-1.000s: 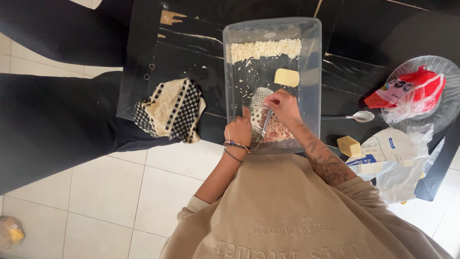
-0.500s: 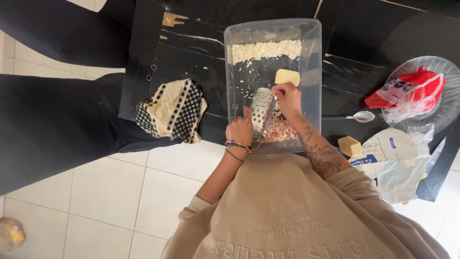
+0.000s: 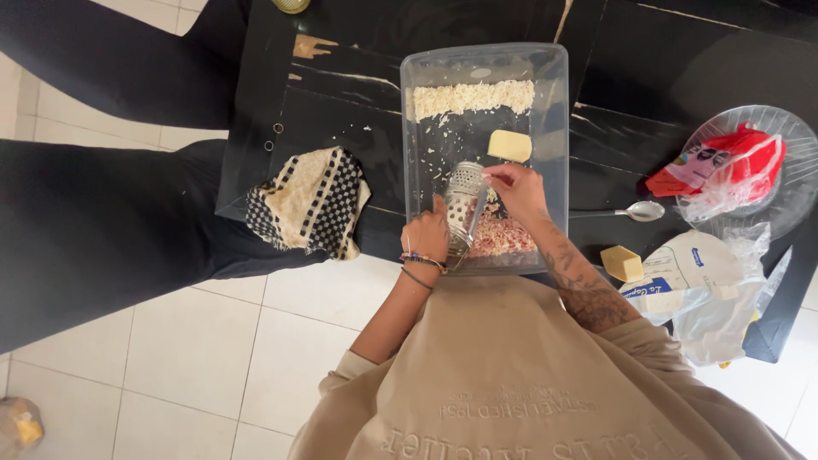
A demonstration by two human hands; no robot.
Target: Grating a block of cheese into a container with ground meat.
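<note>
Overhead, as the head camera shows it:

Hands: two, both over one clear tub [image 3: 558, 128] on a black table [image 3: 341, 94].
Left hand [image 3: 424, 237]: closed around the lower end of one metal grater [image 3: 464, 207], holding it tilted inside the tub; two bracelets on the wrist.
Right hand [image 3: 516, 186]: fingers pinched at the grater's upper end, just right of it; what they pinch is too small to tell.
Grater: one, cylindrical, perforated, between the two hands, touching the left.
Shreds, pale [image 3: 470, 98]: one band across the tub's far end, well beyond both hands.
Shreds, pinkish [image 3: 498, 240]: one heap under the grater, between the wrists.
Cheese blocks: two; one [image 3: 509, 146] in the tub just beyond the right hand, one [image 3: 621, 263] on the table right of the right forearm.
Spoon [image 3: 635, 211]: one, on the table, right of the right hand, apart from the tub.
Plate [image 3: 792, 145]: one, clear, far right of the hands, bearing one red packet [image 3: 724, 162].
Bag [image 3: 707, 290]: one, clear plastic with a white pack inside, near the right elbow.
Cloth [image 3: 308, 203]: one, chequered black and cream, over the table edge, left of the left hand.
Floor [image 3: 196, 358]: white tiles beneath the left arm.
</note>
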